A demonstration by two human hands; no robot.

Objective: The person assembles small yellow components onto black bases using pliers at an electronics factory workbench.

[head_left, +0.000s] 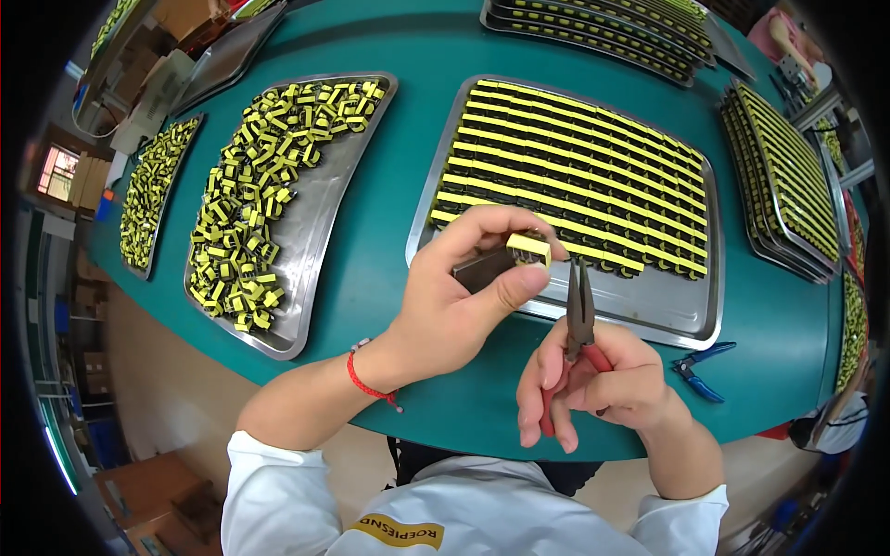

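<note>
My left hand (445, 301) is closed, pinching a small yellow-topped black electronic component (529, 246) between thumb and fingers. A dark flat block (483, 270) also sits in that grip, partly hidden by the thumb. In my right hand (616, 382) are needle-nose pliers (581, 310) with red handles, their narrow jaws pointing away from me. The plier tips are just right of the component and look apart from it. Beyond both hands lies a metal tray (640, 301) filled with neat rows of similar yellow-and-black components (575, 176).
A second metal tray (320, 218) on the left holds loose components, with another loose batch (153, 195) farther left. Stacked full trays stand at the far side (603, 37) and at the right (783, 181). Blue-handled cutters (702, 371) lie on the green table (389, 185).
</note>
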